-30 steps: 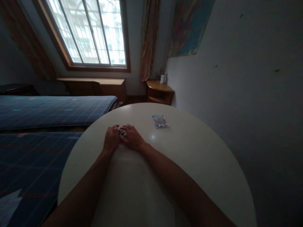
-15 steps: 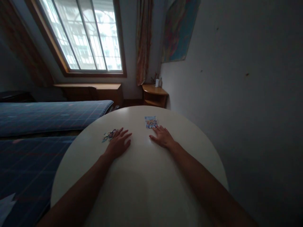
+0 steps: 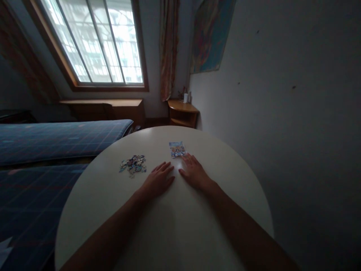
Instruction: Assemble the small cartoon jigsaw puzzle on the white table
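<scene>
— Hands first: where do they lie?
— Both rest palm down on the round white table (image 3: 220,158), side by side near its middle. The left hand (image 3: 158,181) is flat, with its fingers stretched out and slightly apart, gripping nothing. The right hand (image 3: 194,174) is the same: flat, fingers loose, nothing in it.
— Puzzle pieces?
— A small heap of jigsaw pieces (image 3: 133,165) sits on the table to the left of the left hand and a little farther from the person. It is near the hand but apart from it. The pieces are loose and jumbled, and the print on them is too small to make out.
— And by the right hand?
— A colourful picture card (image 3: 177,149) lies flat just beyond its fingertips (image 3: 186,157). They reach the card's near corner, but I cannot tell whether they touch it.
— What's around the table?
— On the left is a bed (image 3: 56,135) with a dark blue checked cover. Beyond it is a barred window (image 3: 96,45) with a patterned curtain (image 3: 168,45) at its right. A wooden corner shelf (image 3: 182,111) stands below the curtain, and a map-like poster (image 3: 211,34) hangs on the grey wall.
</scene>
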`<state>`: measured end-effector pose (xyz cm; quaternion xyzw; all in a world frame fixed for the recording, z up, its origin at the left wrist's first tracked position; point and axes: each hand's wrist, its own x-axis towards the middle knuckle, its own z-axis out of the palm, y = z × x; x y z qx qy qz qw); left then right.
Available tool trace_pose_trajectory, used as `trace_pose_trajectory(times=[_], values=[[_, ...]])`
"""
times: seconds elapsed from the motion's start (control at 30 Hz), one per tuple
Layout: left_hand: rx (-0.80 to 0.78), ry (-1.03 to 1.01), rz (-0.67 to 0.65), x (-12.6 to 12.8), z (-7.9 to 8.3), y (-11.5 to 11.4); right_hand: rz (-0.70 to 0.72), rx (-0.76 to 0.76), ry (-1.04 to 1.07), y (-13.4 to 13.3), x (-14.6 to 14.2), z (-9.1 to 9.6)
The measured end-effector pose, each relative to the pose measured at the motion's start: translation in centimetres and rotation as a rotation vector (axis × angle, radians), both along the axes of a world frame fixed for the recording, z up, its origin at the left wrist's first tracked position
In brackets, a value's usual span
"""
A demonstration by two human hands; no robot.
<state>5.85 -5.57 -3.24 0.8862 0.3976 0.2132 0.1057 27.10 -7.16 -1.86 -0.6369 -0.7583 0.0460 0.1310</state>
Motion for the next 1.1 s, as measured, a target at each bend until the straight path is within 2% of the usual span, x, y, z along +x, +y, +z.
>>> trace_pose_trajectory(times=[0.1,0.23,0.47,0.8,0.97,1.1], values=[[-0.035,0.027,-0.035,-1.2,0.3,-0.3,-0.089,-0.113,-0.015,-1.1,0.1,-0.5],[-0.055,0.037,-0.044,-1.3,0.5,-0.4,-0.125,-0.143,-0.041,-1.5,-0.2,-0.5],[-0.022,0.182,-0.009,-0.9,0.5,-0.4,0.005,-0.096,-0.058,-1.9,0.4,0.5],[-0.035,0.189,-0.012,-1.0,0.7,-0.4,0.265,-0.076,0.017,-1.9,1.8,1.1],[-0.018,0.18,-0.02,-1.2,0.5,-0.3,0.293,-0.091,-0.021,-1.6,1.6,0.8],[0.002,0.153,-0.034,-1.4,0.0,0.0,0.272,-0.195,-0.082,-1.1,1.0,0.9]])
